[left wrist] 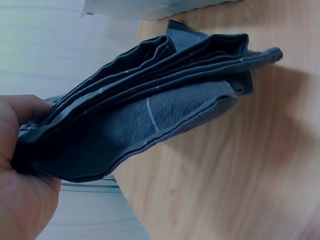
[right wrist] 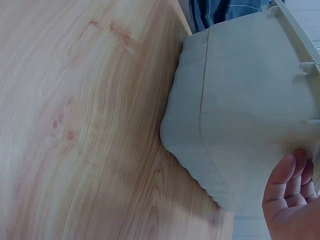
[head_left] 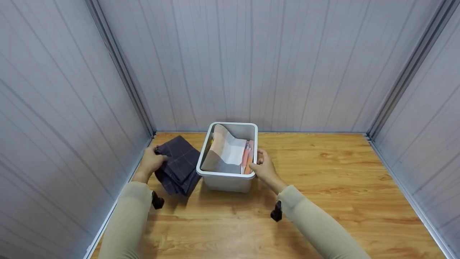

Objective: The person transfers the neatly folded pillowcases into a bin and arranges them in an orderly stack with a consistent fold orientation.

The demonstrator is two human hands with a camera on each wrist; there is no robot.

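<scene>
My left hand [head_left: 151, 162] grips one edge of a folded dark cloth [head_left: 179, 158] patterned with thin pale lines. In the left wrist view, the layers of the dark cloth [left wrist: 165, 100] fan out over the wood surface from between thumb and fingers. Just right of it stands a pale plastic bin [head_left: 226, 182], its left rim close beside the cloth. My right hand [head_left: 265, 169] holds the bin's right rim, thumb at the top and fingers bent against the outer wall, as the right hand [right wrist: 290, 190] shows in its wrist view.
Inside the bin lie a peach, white and grey cloth [head_left: 224, 153] and folded orange cloth [head_left: 248, 158] along the right wall. Panelled walls [head_left: 233, 64] enclose the wood-grain surface [head_left: 330, 187] at the back and both sides; the left wall is close to my left hand.
</scene>
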